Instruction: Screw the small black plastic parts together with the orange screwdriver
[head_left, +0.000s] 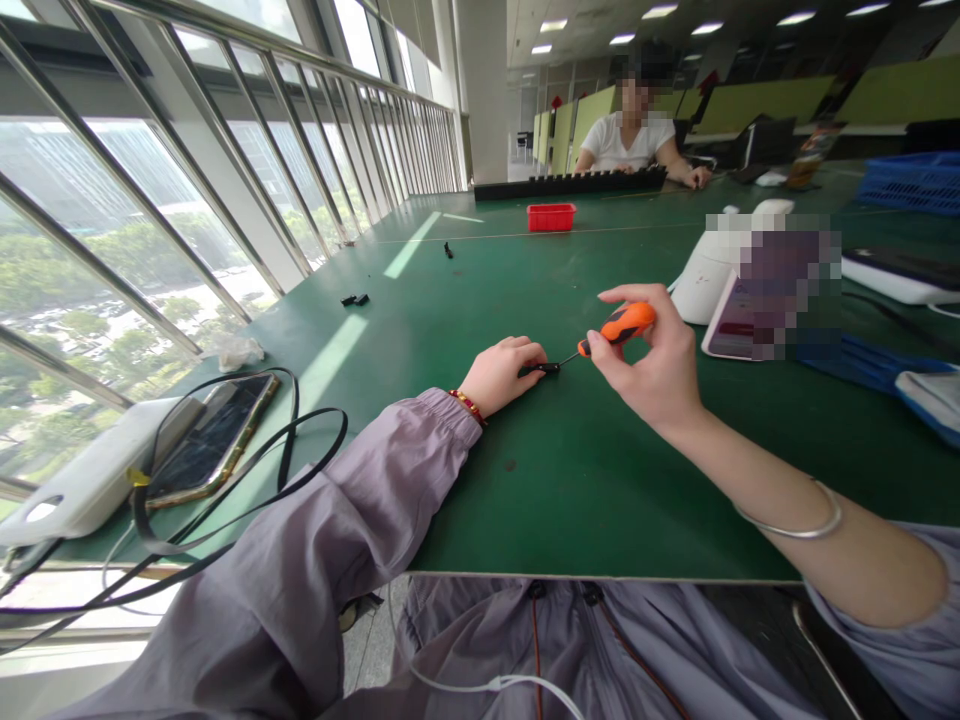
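My left hand (pixel 501 374) rests on the green table with its fingers closed on a small black part (pixel 549 368), whose exact kind I cannot make out. In my right hand (pixel 654 350) is an orange and black screwdriver (pixel 627 322), gripped by the handle with the index finger raised. Its thin metal shaft slants down to the left, and the tip meets or nearly meets the right end of the black part. Other small black pieces (pixel 355 299) lie farther off to the left, and one more black piece (pixel 448 250) lies beyond them.
A red bin (pixel 551 217) and a long black rack (pixel 570 184) stand toward the back, before a seated person (pixel 630 135). Right of my hand are a propped phone (pixel 765 300) and a white device (pixel 701 270). Looped cables (pixel 292 440) and another phone (pixel 214 440) lie left.
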